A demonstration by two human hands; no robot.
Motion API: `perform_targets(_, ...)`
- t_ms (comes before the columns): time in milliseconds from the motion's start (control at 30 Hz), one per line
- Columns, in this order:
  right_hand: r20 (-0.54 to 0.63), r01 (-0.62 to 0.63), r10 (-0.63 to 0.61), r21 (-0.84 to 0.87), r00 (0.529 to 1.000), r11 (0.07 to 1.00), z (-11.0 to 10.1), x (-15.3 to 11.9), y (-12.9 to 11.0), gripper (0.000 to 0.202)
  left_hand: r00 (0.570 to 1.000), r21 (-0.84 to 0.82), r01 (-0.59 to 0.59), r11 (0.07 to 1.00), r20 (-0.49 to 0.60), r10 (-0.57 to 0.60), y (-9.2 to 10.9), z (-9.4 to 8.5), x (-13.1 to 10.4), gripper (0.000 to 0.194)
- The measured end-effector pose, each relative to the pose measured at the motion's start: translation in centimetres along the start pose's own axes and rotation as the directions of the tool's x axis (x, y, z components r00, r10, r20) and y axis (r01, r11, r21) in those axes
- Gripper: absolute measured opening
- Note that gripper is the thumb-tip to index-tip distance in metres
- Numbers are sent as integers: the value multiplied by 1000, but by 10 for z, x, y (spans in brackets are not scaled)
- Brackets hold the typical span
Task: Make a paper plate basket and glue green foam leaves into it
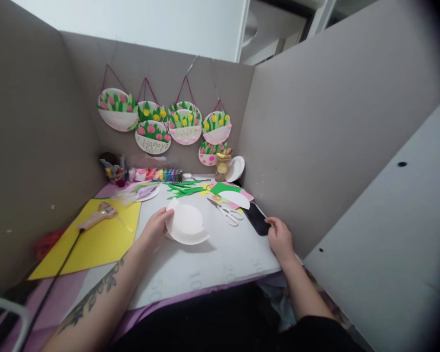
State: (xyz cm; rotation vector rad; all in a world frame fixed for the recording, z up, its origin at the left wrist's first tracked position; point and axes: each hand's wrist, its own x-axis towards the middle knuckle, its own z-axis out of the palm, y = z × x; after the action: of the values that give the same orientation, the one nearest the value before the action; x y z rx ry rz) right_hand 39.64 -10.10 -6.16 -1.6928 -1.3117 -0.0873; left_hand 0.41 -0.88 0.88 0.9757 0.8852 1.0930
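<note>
My left hand [159, 226] is closed on the left edge of a white paper plate [185, 222], thumb on top. The plate is held tilted just above the white table mat, and part of its outline looks cut. My right hand [280, 238] is closed at the right edge of a black phone [256, 219] lying on the mat; its fingertips pinch the edge. Between the plate and the phone lie white-handled scissors [229, 214], blades pointing away to the left. A white cut piece of plate [234, 199] rests beyond the phone, over green and pink paper.
A glue gun [100, 215] lies on yellow paper [95, 244] at the left, its cord running toward me. Green paper leaves [187, 189], paint bottles [161, 175] and a jar [223, 166] line the back. Finished plate baskets [154, 137] hang on the grey partition, which encloses the sides.
</note>
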Motion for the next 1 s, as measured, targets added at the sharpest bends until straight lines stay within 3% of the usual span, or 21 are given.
perform_targets(100,59,-47,34,236,998,971,12,4,-41,27,999,24,10,1000,48,-11,-2,1,-2,40)
perform_targets(167,257,-143,34,417,966,897,29,9,-82,26,996,54,18,998,85,-22,-3,2,-4,39)
perform_targets(233,487,-249,-80,574,870,780,51,13,-128,28,995,91,6,996,101,-16,-4,2,-6,39)
perform_targets(333,714,-471,-213,625,667,622,87,14,-189,34,994,129,-34,991,108,20,-4,1,-7,38)
perform_targets(400,770,-568,-236,608,593,555,108,11,-215,30,993,131,-55,990,109,41,-3,0,-7,38)
perform_targets(433,775,-589,-230,606,588,534,117,8,-223,27,993,132,-60,989,104,46,-2,-1,-7,37)
perform_targets(567,742,-613,-162,639,651,465,141,-4,-227,25,995,197,-87,977,60,76,2,-1,-7,37)
perform_targets(733,785,-668,-207,609,584,428,144,-12,-216,28,995,275,-79,958,74,61,2,1,-9,36)
perform_targets(867,788,-692,-167,604,593,395,137,-11,-217,27,995,227,-90,970,64,77,2,3,-11,34)
perform_targets(1000,783,-639,-212,605,584,475,136,-12,-219,24,995,290,-100,952,57,87,5,6,-13,34)
